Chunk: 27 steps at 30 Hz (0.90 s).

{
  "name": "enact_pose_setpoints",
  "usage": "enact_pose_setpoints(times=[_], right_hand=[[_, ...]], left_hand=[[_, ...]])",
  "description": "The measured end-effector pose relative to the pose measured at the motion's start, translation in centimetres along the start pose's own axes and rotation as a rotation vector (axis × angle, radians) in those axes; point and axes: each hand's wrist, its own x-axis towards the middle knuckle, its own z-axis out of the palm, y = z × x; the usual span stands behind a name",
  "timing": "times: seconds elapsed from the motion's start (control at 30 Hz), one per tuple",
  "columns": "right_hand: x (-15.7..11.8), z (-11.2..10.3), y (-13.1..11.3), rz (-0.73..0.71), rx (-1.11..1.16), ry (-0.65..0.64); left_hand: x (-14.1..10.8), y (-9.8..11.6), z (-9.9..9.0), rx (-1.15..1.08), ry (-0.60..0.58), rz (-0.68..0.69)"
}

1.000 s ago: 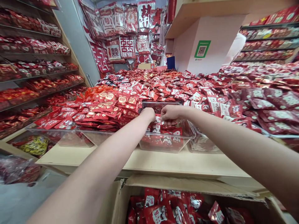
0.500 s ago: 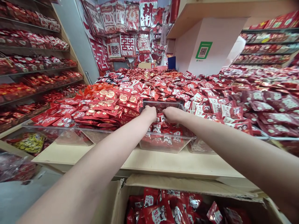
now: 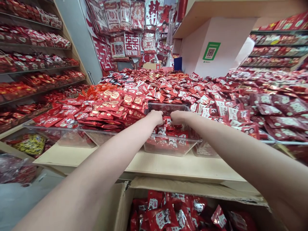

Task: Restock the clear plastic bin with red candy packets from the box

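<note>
My left hand [image 3: 157, 117] reaches into a clear plastic bin [image 3: 168, 148] in the middle of the shelf, its fingers curled downward. Opposite it, inside the same bin, my right hand [image 3: 177, 117] is closed too, knuckles up. Small red and white packets [image 3: 173, 132] lie in the bin around and below both hands. The fingertips point away from me and are hidden, so I cannot make out what they grip. The bin's fill sits lower than the heaps on either side.
Below the shelf edge [image 3: 134, 166] stands an open cardboard box [image 3: 192, 186] with red packets [image 3: 163, 218]. Heaped red packets [image 3: 110, 106] fill the bins to the left, and dark red ones [image 3: 284, 122] those to the right. A white pillar [image 3: 199, 57] rises behind.
Both hands have shifted slightly to the right within the bin, staying curled. The packets under them look slightly rearranged, and the camera view has moved a little.
</note>
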Motion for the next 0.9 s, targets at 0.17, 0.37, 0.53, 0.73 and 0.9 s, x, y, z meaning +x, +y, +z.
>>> enact_pose_setpoints(times=[0.17,0.37,0.53,0.73,0.9], right_hand=[[-0.5,-0.4,-0.1,-0.007,-0.011,-0.004],[-0.7,0.9,-0.7,-0.092,0.019,0.146],[-0.2,1.5,-0.7,-0.141,-0.018,0.268],[0.1,2.1,-0.3,-0.18,0.143,0.443],[0.2,2.1,-0.2,-0.217,0.132,0.305]], left_hand=[[0.1,0.1,0.1,0.039,-0.04,-0.009],[0.2,0.1,-0.2,0.059,-0.028,-0.036],[0.3,0.2,-0.3,0.068,-0.039,-0.05],[0.7,0.3,-0.2,0.088,-0.081,-0.063],[0.5,0.3,-0.5,0.139,-0.176,-0.03]])
